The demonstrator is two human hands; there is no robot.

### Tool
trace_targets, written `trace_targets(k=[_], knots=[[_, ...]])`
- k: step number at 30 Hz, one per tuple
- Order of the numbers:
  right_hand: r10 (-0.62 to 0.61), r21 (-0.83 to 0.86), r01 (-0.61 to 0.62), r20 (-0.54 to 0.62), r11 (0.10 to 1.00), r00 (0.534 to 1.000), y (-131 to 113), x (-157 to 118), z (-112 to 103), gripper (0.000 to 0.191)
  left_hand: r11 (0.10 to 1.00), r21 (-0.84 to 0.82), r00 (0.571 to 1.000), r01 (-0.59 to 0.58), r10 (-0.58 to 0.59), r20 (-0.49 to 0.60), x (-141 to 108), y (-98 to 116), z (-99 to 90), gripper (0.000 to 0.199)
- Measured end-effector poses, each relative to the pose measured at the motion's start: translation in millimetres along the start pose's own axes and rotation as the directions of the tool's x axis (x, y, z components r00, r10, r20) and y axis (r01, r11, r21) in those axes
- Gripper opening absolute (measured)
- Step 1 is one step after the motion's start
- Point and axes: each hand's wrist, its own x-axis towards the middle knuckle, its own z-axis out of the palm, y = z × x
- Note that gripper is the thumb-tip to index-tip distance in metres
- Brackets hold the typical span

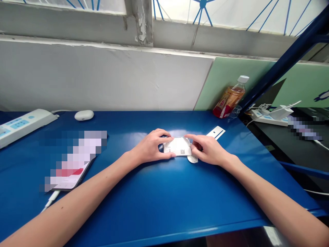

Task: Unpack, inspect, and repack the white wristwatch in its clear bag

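Observation:
Near the middle of the desk, a small flat white packet (177, 146) with a square printed code lies between my hands. My left hand (155, 145) has its thumb and fingers around the packet's left end. At the other end, my right hand (207, 148) bends its fingers around the right edge, the index finger along the top corner. Below those right fingers a whitish rounded piece (192, 159) sticks out; whether it is joined to the packet I cannot tell. Behind my right hand lies a white card (216, 132) with a dark slot and a small hole.
On the blue desk (159, 206), a phone (77, 161) with a plugged-in cable lies at the left. Further back are a white earbud case (84, 115) and a power strip (25, 125). A drink bottle (230, 97) leans by the wall near a blue metal post (280, 61).

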Motion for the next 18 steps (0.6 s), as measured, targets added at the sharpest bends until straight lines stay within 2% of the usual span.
trace_targets(k=[5, 9, 12, 16, 18], knots=[[-0.031, -0.154, 0.031, 0.0, 0.988, 1.0, -8.4, -1.3, 3.7, 0.039, 1.0, 0.003, 1.0, -0.014, 0.014, 0.004, -0.7, 0.1, -0.2, 0.046], [-0.004, -0.164, 0.003, -0.007, 0.986, 1.0, -13.1, -1.0, 4.2, 0.039, 1.0, 0.012, 1.0, -0.008, 0.008, 0.002, -0.7, 1.0, -0.4, 0.047], [0.052, -0.129, -0.054, -0.022, 0.99, 0.998, -14.1, 0.2, 5.3, 0.039, 1.0, 0.022, 1.0, -0.016, 0.016, -0.003, -0.9, 1.7, -0.6, 0.046], [0.207, 0.019, -0.207, -0.042, 0.978, 0.977, -11.7, 1.8, 4.6, 0.04, 0.999, 0.03, 1.0, -0.015, 0.016, -0.005, -1.8, 2.4, -0.7, 0.046], [0.24, 0.051, -0.238, -0.044, 0.97, 0.97, -9.9, 2.2, 2.5, 0.038, 1.0, 0.024, 1.0, 0.007, -0.007, -0.007, -2.0, 3.2, -0.8, 0.047]])
